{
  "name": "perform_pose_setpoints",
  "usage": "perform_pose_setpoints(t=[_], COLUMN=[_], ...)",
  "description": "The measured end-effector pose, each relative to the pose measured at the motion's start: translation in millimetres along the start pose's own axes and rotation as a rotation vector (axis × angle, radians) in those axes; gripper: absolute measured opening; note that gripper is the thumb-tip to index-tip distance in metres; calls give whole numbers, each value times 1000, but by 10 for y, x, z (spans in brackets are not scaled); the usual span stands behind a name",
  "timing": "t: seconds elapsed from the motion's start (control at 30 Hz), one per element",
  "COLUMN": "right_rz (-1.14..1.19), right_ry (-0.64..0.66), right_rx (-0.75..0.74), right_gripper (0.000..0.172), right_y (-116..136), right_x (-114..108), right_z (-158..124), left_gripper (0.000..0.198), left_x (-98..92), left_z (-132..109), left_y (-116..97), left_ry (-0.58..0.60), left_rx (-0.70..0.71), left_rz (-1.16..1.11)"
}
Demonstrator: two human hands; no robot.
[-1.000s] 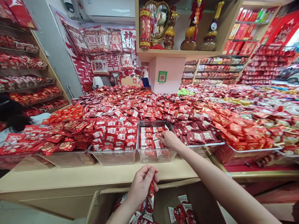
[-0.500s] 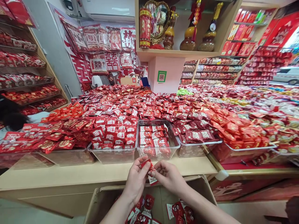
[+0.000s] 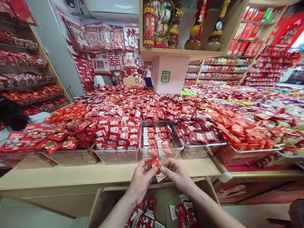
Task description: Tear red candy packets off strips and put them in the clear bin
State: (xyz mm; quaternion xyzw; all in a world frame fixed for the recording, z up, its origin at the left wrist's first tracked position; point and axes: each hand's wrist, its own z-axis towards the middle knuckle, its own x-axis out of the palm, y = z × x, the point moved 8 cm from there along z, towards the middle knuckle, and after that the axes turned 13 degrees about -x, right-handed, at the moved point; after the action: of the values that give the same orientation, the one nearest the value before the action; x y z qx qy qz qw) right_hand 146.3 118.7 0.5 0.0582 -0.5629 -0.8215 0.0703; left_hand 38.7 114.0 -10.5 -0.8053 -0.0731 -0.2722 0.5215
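Both my hands pinch a small red and white candy packet (image 3: 157, 168) over the near edge of the counter. My left hand (image 3: 142, 178) grips its left side between thumb and fingers, and my right hand (image 3: 176, 172) holds its right side. Just beyond them stands a clear plastic bin (image 3: 174, 152) with similar packets laid in two columns. Beneath my forearms is an open cardboard box (image 3: 163, 199), and more red and white packets (image 3: 182, 213) lie loose at its bottom.
More clear bins (image 3: 116, 156) heaped with red packets line the wooden counter (image 3: 109, 172). A white pillar (image 3: 159, 80) carries a display shelf (image 3: 182, 54) with bottles overhead. At the far left is another person's dark-haired head (image 3: 14, 115), near packed shelves.
My hands have shifted slightly right, and the packet between them has turned to show more of its printed face. An extra packet shows in the box's right-hand pile.
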Motion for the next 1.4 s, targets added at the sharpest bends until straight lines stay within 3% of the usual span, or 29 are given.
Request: perform_pose_setpoints(t=[0.13, 0.37, 0.43, 0.53, 0.63, 0.73, 0.83, 0.97, 1.13, 1.4], right_rz=[-162, -305, -288, -332, -451, -574, -688, -1085, -1520, -1637], right_ry=[65, 94, 153, 269, 372, 340, 201, 8, 110, 190], right_rx=[-36, 3, 13, -33, 0, 23, -8, -17, 100, 274], right_gripper=[32, 19, 17, 33, 18, 15, 19, 17, 17, 24], right_y=[77, 175, 231, 381, 447, 515, 645, 791, 636, 407], right_x=[-41, -200, -201, -155, -138, -291, -585, -934, -902, -782], right_z=[1, -18, -37, -93, -160, -94, 151, 544, 825, 918], left_gripper=[39, 42, 37, 28, 28, 26, 19, 15, 14, 13], left_x=[87, 73, 43, 34, 27, -24, -52, -11, 28, 65], left_z=[-22, -25, -14, 1, 10, 17, 26, 10, -7, -26], left_y=[20, 28, 38, 70, 83, 50, 55, 57, 61, 81], left_ry=[38, 31, 10, 13, 21, -15, -26, 3, 24, 43], left_rx=[52, 69, 73, 80, 79, 88, 48, 37, 60, 66], left_rz=[203, 339, 383, 431, 370, 244, 198, 269, 325, 410])
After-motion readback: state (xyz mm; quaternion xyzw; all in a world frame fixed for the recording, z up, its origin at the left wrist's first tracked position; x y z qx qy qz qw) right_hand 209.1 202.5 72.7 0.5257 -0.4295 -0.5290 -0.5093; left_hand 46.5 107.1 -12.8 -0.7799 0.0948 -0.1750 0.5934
